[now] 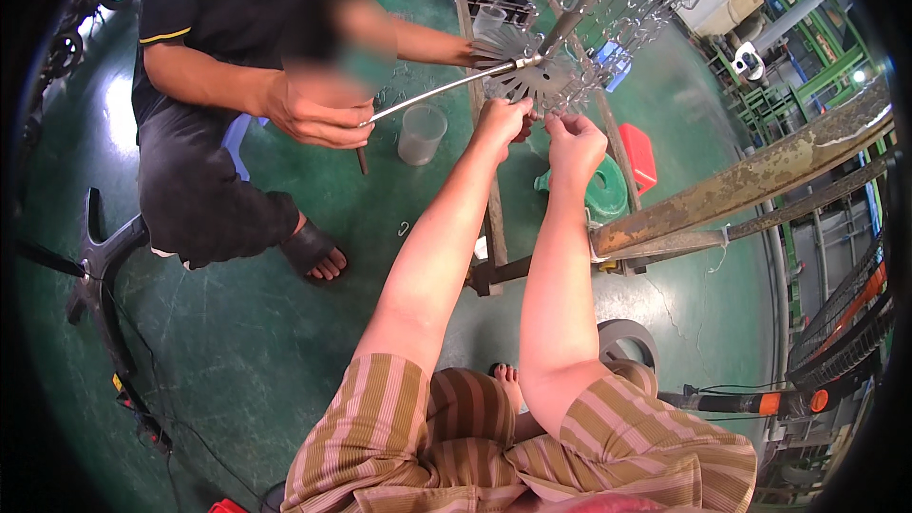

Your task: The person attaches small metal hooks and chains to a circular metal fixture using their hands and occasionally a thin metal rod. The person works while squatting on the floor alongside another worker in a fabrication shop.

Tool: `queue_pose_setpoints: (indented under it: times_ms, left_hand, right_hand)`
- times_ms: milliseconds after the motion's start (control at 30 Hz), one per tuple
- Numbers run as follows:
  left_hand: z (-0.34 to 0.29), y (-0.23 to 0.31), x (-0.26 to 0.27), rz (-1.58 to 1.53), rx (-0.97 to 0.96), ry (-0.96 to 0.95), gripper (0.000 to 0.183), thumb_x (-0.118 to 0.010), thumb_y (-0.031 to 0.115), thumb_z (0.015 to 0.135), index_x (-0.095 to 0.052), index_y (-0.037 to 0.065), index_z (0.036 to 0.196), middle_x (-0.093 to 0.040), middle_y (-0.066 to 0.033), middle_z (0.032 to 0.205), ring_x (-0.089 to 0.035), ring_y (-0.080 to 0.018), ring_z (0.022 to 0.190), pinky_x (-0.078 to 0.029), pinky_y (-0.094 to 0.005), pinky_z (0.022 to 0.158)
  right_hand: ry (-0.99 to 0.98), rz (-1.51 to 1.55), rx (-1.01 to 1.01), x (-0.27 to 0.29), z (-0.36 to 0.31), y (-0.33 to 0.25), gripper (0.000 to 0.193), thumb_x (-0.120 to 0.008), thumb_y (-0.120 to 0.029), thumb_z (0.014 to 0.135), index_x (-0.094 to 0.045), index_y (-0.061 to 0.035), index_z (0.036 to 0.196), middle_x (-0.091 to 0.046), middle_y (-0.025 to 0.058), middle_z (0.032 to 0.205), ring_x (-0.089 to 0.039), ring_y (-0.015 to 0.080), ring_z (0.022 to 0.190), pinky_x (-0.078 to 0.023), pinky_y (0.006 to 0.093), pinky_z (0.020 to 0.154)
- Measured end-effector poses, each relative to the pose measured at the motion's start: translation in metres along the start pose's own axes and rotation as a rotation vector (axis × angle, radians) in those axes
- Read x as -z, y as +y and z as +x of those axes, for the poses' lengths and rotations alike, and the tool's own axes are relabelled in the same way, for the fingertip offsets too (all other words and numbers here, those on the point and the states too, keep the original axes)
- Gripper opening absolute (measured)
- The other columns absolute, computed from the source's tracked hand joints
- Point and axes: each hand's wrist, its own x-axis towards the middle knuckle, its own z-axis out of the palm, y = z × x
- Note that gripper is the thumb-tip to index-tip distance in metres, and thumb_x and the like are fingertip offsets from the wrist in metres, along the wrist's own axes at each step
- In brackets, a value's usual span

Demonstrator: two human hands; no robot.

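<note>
Both my arms reach forward to a slotted metal disc [540, 74] mounted on a rod. Just in front of its near edge, my left hand [505, 123] is closed, thumb and fingers pinched together. Close beside it on the right, my right hand [576, 144] is also closed in a pinch. Whatever small piece sits between my fingertips is too small to make out. Metal hooks [575, 85] hang around the disc's right side. A co-worker [214, 66] crouches at the left, one hand around a long metal rod [446, 87] that reaches the disc.
A translucent plastic cup [421, 136] stands on the green floor left of my hands. Beyond my right hand are a green container [606, 192] and a red bin [638, 160]. A worn metal frame bar [741, 171] crosses at right. Many linked hooks [655, 0] hang at the back.
</note>
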Motion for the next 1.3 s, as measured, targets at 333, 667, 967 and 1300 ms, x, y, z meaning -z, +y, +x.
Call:
queue_pose_setpoints:
  times_ms: [333, 667, 967, 1300]
  left_hand:
    - [-0.007, 0.001, -0.002, -0.015, 0.007, -0.007, 0.027, -0.056, 0.025, 0.088, -0.061, 0.0, 0.077, -0.056, -0.0039, 0.064, -0.048, -0.0125, 0.051, -0.039, -0.0272, 0.05]
    - [-0.009, 0.004, -0.001, -0.057, 0.013, -0.028, 0.025, -0.057, 0.023, 0.088, -0.061, 0.0, 0.078, -0.056, -0.0037, 0.064, -0.047, -0.0118, 0.052, -0.038, -0.0269, 0.05]
    - [-0.006, 0.001, 0.0, -0.036, -0.005, 0.001, 0.027, -0.057, 0.023, 0.085, -0.063, -0.001, 0.077, -0.061, -0.0075, 0.066, -0.053, -0.0157, 0.051, -0.042, -0.0298, 0.048]
    - [-0.014, 0.007, -0.002, -0.078, 0.021, -0.018, 0.019, -0.058, 0.02, 0.087, -0.06, 0.003, 0.079, -0.06, -0.0043, 0.069, -0.049, -0.011, 0.05, -0.039, -0.0268, 0.048]
  right_hand:
    - [0.029, 0.02, 0.046, -0.001, 0.003, 0.006, 0.012, -0.072, -0.01, 0.069, -0.069, -0.0012, 0.076, -0.067, 0.0109, 0.069, -0.063, 0.0188, 0.061, -0.048, 0.0318, 0.063]
    - [0.024, -0.007, 0.059, -0.001, 0.003, 0.003, 0.014, -0.072, -0.012, 0.069, -0.07, -0.0018, 0.078, -0.067, 0.0108, 0.069, -0.063, 0.0194, 0.061, -0.048, 0.032, 0.064]
    - [0.018, -0.052, 0.039, -0.001, 0.001, -0.003, 0.014, -0.072, -0.012, 0.069, -0.07, -0.0021, 0.078, -0.068, 0.0112, 0.07, -0.064, 0.0201, 0.063, -0.048, 0.0324, 0.065]
    - [-0.007, -0.093, 0.036, 0.0, 0.0, -0.011, 0.019, -0.073, -0.015, 0.069, -0.07, -0.0016, 0.082, -0.068, 0.0077, 0.071, -0.06, 0.0134, 0.062, -0.047, 0.0291, 0.064]
